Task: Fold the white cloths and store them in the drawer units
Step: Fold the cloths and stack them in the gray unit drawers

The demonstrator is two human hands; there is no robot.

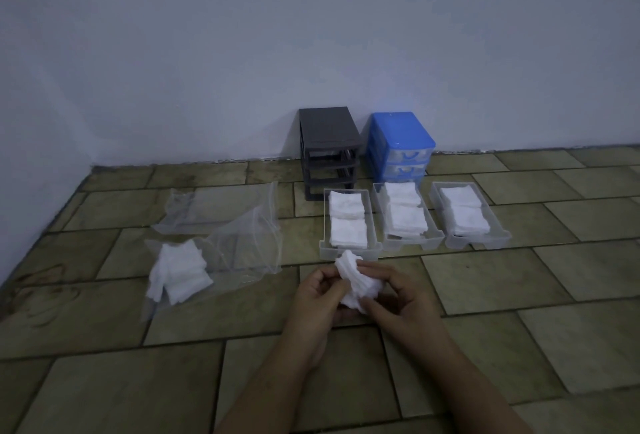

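Above the tiled floor [485,312], just in front of the nearest clear drawer [349,250], the left hand [318,290] and right hand [403,298] pinch a crumpled white cloth [356,283]. Its loose layers could slip apart mid-fold.

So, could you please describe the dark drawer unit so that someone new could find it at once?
Look where the tiled floor meets the pale wall: two small drawer units stand there side by side. The dark grey unit is the left one, beside the blue unit. Its slots are empty, while the blue one still shows clear drawers.
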